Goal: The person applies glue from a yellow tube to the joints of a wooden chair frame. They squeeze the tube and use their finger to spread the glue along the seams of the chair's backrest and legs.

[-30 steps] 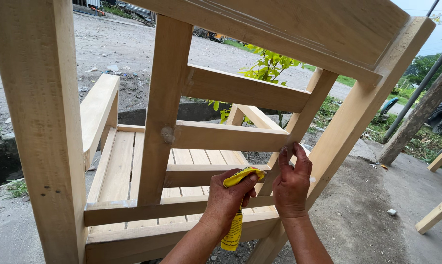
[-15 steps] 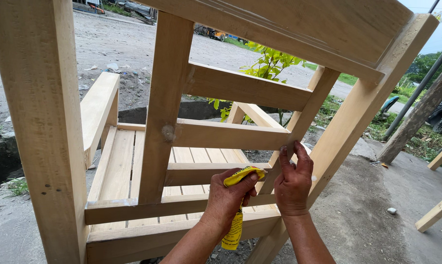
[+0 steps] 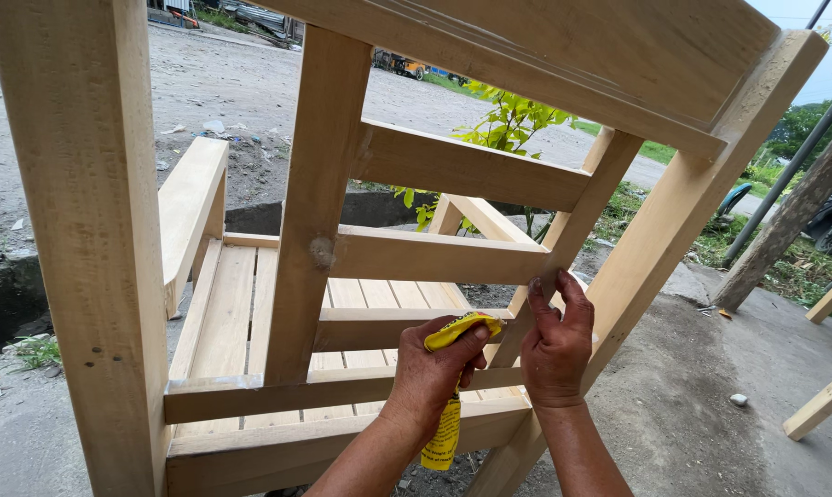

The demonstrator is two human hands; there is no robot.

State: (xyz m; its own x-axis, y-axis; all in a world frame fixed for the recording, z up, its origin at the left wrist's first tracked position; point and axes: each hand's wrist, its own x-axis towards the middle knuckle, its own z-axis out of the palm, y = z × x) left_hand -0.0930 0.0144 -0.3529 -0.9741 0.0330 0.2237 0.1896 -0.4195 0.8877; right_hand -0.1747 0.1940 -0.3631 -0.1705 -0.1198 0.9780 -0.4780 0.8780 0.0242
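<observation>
A bare pale wooden chair frame (image 3: 434, 258) with a slatted seat fills the view from behind. My left hand (image 3: 434, 373) grips a yellow squeeze tube (image 3: 453, 405) with black print, its tip pointing toward the joint where a back rail meets the slanted upright. My right hand (image 3: 556, 345) rests on that slanted upright (image 3: 572, 230), fingers pressed on the wood just below the rail's end. The two hands are close together, almost touching.
A thick wooden post (image 3: 85, 230) of the frame stands close at the left. Beyond lie a gravel road, a green sapling (image 3: 508, 120), a leaning pole (image 3: 784, 221) and loose wood pieces (image 3: 826, 400) at the right on concrete ground.
The hands have barely moved; my right fingers shifted slightly on the upright and the view moved a little closer.
</observation>
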